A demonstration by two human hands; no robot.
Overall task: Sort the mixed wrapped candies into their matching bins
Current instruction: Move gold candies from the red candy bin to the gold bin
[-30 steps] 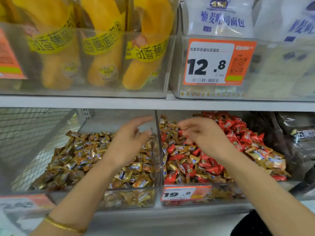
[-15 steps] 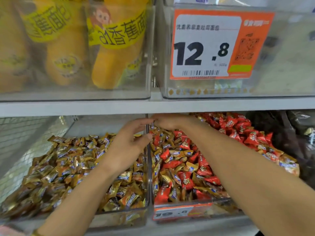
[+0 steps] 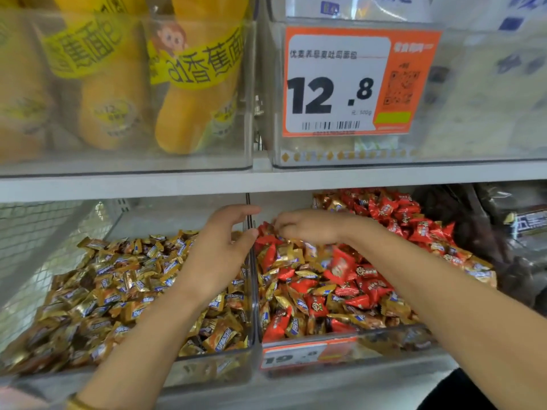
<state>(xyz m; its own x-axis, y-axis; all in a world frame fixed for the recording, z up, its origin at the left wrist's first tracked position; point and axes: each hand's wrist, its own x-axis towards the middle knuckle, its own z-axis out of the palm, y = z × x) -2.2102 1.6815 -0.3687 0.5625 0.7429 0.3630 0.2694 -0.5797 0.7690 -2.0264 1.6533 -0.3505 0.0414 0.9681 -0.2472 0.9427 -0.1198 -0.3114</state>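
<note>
- Left hand (image 3: 219,250): spread wide, empty, poised over the clear plastic left bin (image 3: 207,372) just beside the thin divider wall (image 3: 252,276). It is probably waiting to take strays.
- Right hand (image 3: 307,227): fingers curled down into the back of the clear plastic right bin (image 3: 399,341). Cannot tell whether a piece is pinched.
- Right bin: glossy red pillow-shaped wrapped candies (image 3: 340,264) mixed with crinkly gold foil-wrapped candies (image 3: 284,255). Left bin shows gold only.

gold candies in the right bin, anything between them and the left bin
Yes, the clear wall between the bins rises above the piles, so the gold candies must be lifted over it into the left bin. The left hand is at its far end, fingers open.
</note>
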